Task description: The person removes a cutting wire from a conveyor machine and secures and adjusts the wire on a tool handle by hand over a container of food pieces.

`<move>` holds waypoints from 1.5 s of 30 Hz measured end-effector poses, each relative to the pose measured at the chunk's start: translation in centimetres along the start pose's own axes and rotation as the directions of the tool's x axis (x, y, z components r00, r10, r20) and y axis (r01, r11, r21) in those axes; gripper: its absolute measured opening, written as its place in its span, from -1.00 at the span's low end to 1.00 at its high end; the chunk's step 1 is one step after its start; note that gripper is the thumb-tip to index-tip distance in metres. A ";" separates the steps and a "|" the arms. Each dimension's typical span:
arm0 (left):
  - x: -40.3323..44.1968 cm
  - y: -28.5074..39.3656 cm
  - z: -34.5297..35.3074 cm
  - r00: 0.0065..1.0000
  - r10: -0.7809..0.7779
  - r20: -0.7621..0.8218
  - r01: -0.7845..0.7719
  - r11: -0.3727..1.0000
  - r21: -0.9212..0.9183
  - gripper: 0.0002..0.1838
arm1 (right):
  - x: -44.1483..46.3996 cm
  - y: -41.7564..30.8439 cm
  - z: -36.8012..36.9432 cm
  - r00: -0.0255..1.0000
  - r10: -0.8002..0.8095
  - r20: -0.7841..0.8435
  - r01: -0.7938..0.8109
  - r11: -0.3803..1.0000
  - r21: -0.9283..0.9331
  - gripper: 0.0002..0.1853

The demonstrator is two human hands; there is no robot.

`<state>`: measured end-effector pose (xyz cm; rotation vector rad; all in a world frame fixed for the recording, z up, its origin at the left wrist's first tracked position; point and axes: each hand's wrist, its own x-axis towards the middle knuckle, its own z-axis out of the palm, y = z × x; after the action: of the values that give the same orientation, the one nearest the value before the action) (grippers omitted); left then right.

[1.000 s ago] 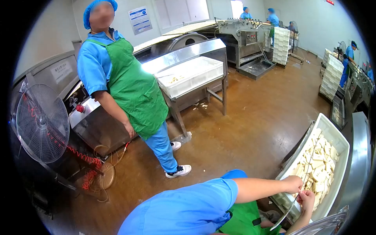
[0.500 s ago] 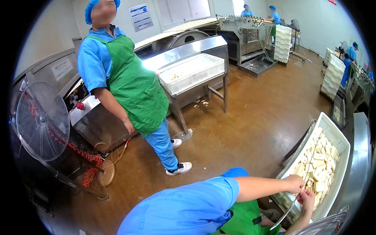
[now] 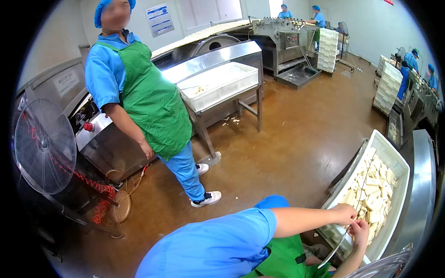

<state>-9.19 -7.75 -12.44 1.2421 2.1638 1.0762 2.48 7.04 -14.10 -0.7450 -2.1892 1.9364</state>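
My left hand (image 3: 343, 214) reaches over the near side of a white plastic crate (image 3: 402, 192), its fingers pinched together. Fingertip to fingertip with it, my right hand (image 3: 360, 231) is also closed in a pinch. Whatever lies between the fingers is too small to make out. A long thin rod-like strip (image 3: 333, 254) runs past both hands, pale at its lower end and a thin dark line over the crate. Below and beyond the hands, the crate holds many flat, cream-coloured pieces (image 3: 373, 192), loosely heaped.
A person in a green apron (image 3: 150, 99) stands at the left, near a large fan (image 3: 44, 143) with a red coiled hose. Behind them, another white crate (image 3: 222, 90) rests on a metal stand. Stacked crates (image 3: 328, 51) and machines line the back. A metal surface (image 3: 422, 173) borders my crate.
The whole view has shifted slightly, so the scene sits a little further left. My hands keep nearly the same pinched pose over the crate.
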 end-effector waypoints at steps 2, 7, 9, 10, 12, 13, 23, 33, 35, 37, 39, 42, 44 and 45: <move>0.3 0.3 -0.1 1.000 0.006 0.006 -0.006 1.000 -0.005 -0.83 | -0.1 0.0 -0.1 1.000 -0.023 -0.006 0.023 1.000 0.011 -0.91; 0.1 0.6 -0.4 0.999 0.009 0.035 -0.009 1.000 -0.008 -0.79 | 0.6 0.7 -0.4 0.995 -0.100 -0.013 0.100 0.995 -0.016 -0.90; 1.1 -1.0 1.2 0.998 0.065 0.001 -0.065 0.996 -0.064 -0.72 | -0.8 -1.6 1.1 0.995 -0.095 -0.038 0.093 0.994 -0.059 -0.85; 1.0 -0.4 0.2 0.994 0.008 0.113 0.006 0.992 -0.128 -0.69 | -1.5 -2.5 1.4 0.998 -0.052 -0.037 0.053 0.998 0.017 -0.83; 1.5 -1.4 1.2 0.994 0.035 0.102 -0.011 0.974 -0.228 -0.71 | -0.4 -0.8 0.3 0.994 -0.105 0.016 0.105 0.994 -0.040 -0.81; 1.4 -1.4 0.6 0.985 0.027 0.170 0.006 0.982 -0.189 -0.68 | 0.0 0.1 -0.2 0.996 -0.083 0.027 0.083 0.996 -0.016 -0.81; 1.5 -0.6 -0.1 0.994 0.040 0.100 -0.034 0.998 -0.060 -0.73 | -0.7 -0.6 -0.8 0.990 -0.140 -0.028 0.139 0.990 -0.040 -0.85; 1.6 -0.8 -0.2 0.988 -0.061 0.141 0.088 0.977 -0.195 -0.76 | -1.3 -1.1 -0.8 0.993 -0.118 -0.029 0.116 0.992 -0.055 -0.85; 1.8 -1.1 0.1 0.991 -0.058 0.120 0.085 0.967 -0.240 -0.76 | -1.1 -0.7 -0.9 0.988 -0.144 -0.054 0.142 0.989 -0.042 -0.84; 2.1 -1.9 0.5 0.990 -0.039 0.134 0.073 0.963 -0.258 -0.77 | -1.0 -0.6 -0.9 0.980 -0.194 -0.053 0.188 0.977 -0.104 -0.83; 2.1 -2.2 0.5 0.989 -0.024 0.146 0.060 0.966 -0.253 -0.77 | -1.1 -0.9 -0.8 0.980 -0.191 -0.055 0.176 0.963 -0.205 -0.82; 2.4 -2.6 0.7 0.978 -0.056 0.200 0.119 0.941 -0.318 -0.79 | -0.9 -0.5 -0.6 0.927 -0.368 -0.074 0.316 0.871 -0.377 -0.72; 2.8 -2.9 0.8 0.976 -0.019 0.219 0.081 0.957 -0.279 -0.79 | -0.9 -0.2 -0.5 0.914 -0.395 -0.089 0.340 0.868 -0.362 -0.73; 2.0 -1.4 0.3 0.977 -0.031 0.210 0.090 0.956 -0.280 -0.82 | -0.8 -0.1 -0.5 0.913 -0.399 -0.083 0.344 0.863 -0.370 -0.76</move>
<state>-10.78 -6.32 -13.70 1.0926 1.8051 1.1376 3.34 7.14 -13.71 -0.4442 -2.3869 1.2796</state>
